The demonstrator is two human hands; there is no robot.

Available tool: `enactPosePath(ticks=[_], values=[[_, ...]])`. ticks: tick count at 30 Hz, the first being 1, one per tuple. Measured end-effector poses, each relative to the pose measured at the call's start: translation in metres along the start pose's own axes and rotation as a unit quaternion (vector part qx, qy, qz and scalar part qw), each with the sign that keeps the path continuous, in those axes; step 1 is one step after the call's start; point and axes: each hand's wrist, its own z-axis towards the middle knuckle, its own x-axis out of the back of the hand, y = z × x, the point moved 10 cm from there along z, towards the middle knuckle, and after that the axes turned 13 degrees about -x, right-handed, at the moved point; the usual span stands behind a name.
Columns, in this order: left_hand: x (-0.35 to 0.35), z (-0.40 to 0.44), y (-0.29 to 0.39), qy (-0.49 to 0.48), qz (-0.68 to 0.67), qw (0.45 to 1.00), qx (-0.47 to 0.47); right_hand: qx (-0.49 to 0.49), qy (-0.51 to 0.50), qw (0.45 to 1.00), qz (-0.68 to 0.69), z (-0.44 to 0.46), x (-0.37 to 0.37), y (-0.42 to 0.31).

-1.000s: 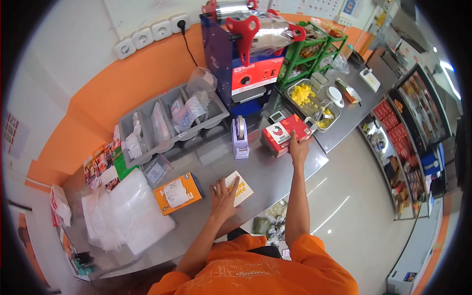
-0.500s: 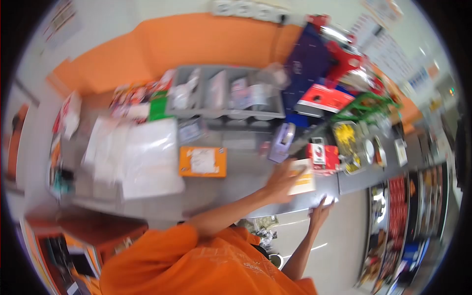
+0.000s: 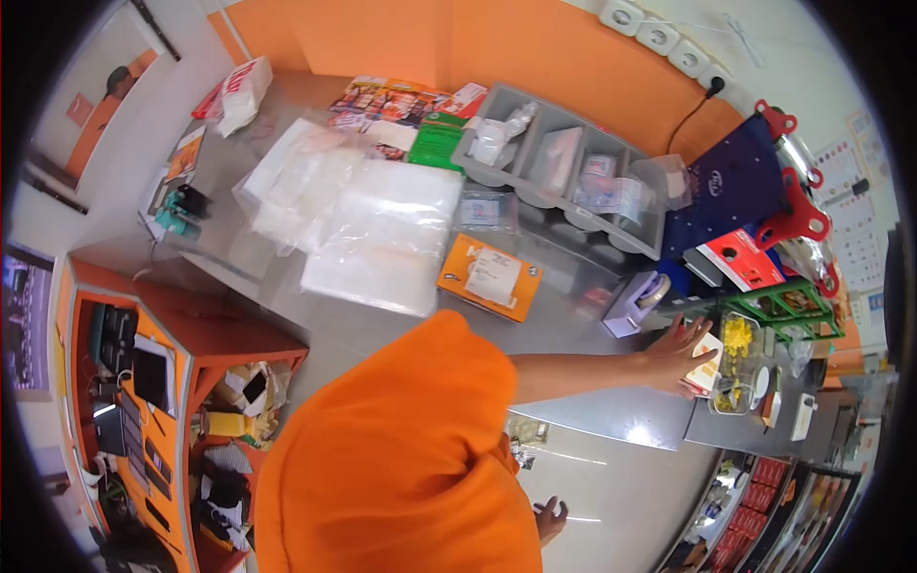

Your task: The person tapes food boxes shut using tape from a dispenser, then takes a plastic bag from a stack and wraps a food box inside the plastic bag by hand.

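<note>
My left hand [image 3: 671,358] reaches far right over the counter, fingers and thumb spread around a small white box [image 3: 705,363] with an orange print. Just beyond the box is a clear tray [image 3: 734,382] holding yellow pieces. A lilac tape dispenser [image 3: 634,307] stands to the left of that hand. Low in the view, my right hand [image 3: 549,520] hangs over the floor, fingers apart and curved, with nothing visible in it. My orange sleeve [image 3: 401,449] hides most of the right arm.
On the counter lie clear plastic bags [image 3: 382,229], an orange box [image 3: 489,277] with a white label and a grey divided bin [image 3: 516,172]. A green crate [image 3: 788,310] and a blue board [image 3: 721,186] with red parts stand at the right. Shelves [image 3: 745,506] stand below.
The view has swung, so the counter items appear shifted. My left hand has stretched farther right with the white box, beside the clear tray. My right hand has dropped away from the counter edge.
</note>
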Motion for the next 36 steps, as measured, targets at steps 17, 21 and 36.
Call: enactPosePath(ticks=[17, 21, 36], values=[[0.523, -0.517, -0.117, 0.187, 0.407, 0.788, 0.422, 0.582, -0.337, 0.715, -0.189, -0.287, -0.271, -0.442], [0.509, -0.597, -0.204, 0.083, 0.456, 0.735, 0.495, 0.608, -0.406, 0.654, -0.194, -0.382, -0.304, -0.431], [0.531, -0.573, -0.104, 0.216, 0.492, 0.714, 0.449, 0.449, -0.394, 0.767, -0.234, -0.311, -0.301, -0.320]])
